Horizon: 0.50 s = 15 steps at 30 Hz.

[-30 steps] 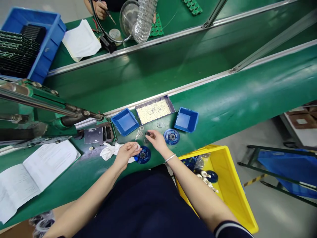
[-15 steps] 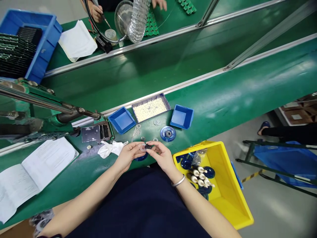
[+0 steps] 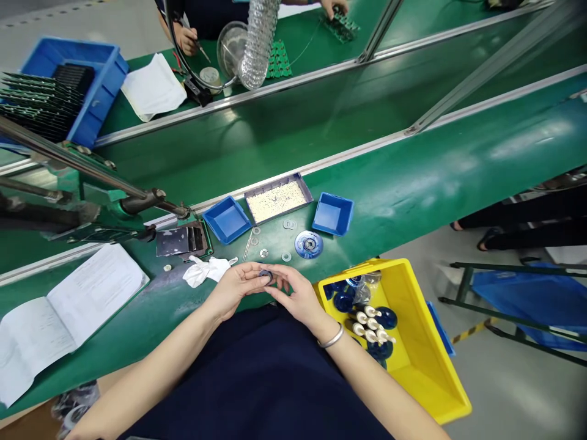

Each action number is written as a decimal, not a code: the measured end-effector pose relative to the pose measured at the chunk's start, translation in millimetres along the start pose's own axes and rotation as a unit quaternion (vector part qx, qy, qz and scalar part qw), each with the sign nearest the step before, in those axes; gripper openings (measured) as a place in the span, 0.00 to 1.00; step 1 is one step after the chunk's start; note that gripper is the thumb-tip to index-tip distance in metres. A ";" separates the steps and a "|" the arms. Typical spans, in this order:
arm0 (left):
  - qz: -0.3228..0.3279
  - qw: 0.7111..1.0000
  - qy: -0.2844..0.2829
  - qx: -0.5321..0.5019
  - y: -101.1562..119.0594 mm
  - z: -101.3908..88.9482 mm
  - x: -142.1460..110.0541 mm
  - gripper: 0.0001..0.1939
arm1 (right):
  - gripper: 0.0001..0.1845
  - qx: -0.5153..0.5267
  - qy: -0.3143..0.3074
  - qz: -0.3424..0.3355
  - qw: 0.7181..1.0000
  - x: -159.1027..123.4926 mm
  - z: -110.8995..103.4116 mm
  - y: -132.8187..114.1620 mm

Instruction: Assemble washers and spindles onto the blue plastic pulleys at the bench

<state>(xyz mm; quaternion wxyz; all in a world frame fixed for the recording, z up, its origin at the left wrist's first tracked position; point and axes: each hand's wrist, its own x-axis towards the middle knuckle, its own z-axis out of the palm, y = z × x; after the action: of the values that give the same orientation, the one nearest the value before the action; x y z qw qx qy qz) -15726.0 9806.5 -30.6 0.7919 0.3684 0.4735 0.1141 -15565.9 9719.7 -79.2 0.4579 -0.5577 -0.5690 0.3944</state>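
Close to my body, over the bench's front edge, my left hand (image 3: pixel 238 287) pinches a small dark ring (image 3: pixel 266 277) between thumb and fingers. My right hand (image 3: pixel 296 294) closes on the same ring from the other side, its fingers partly hiding it. Just beyond the hands lie a clear washer (image 3: pixel 286 256) and a small metal piece (image 3: pixel 264 252). A blue disc (image 3: pixel 309 244) with a patterned centre rests to the upper right. More washers (image 3: pixel 289 224) and a thin metal tool (image 3: pixel 247 244) lie farther back.
Two blue trays (image 3: pixel 227 220) (image 3: pixel 333 214) flank a box of pale granules (image 3: pixel 279 200). At left are a white cloth (image 3: pixel 208 270), a press (image 3: pixel 137 201) and an open binder (image 3: pixel 96 293). A yellow crate (image 3: pixel 431 366) holding parts stands right. Across the bench, a co-worker's hand (image 3: pixel 187 41) holds a tool.
The clear washer between my fingers no longer shows; a dark ring now shows there. The blue disc beneath my hands is now hidden. Across the bench, a co-worker's hand now grips a green board.
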 end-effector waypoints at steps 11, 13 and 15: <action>0.039 0.998 0.001 0.053 -11.8 6.4 -6.5 0.16 | 0.25 -0.042 0.023 -0.055 0.997 -17.0 8.3 -10.6; 0.040 0.997 -0.006 0.063 -13.9 7.8 -7.2 0.16 | 0.24 -0.030 0.036 -0.062 0.997 -18.7 8.7 -11.7; 0.042 0.996 -0.026 0.071 -16.9 9.1 -7.8 0.17 | 0.25 -0.034 0.044 -0.068 0.996 -20.6 9.5 -11.8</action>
<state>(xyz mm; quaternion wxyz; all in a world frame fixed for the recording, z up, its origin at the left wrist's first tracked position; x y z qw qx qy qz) -15725.3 9786.2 -34.5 0.7700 0.4461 0.4440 0.1042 -15579.2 9699.0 -72.2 0.4892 -0.5493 -0.5982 0.3180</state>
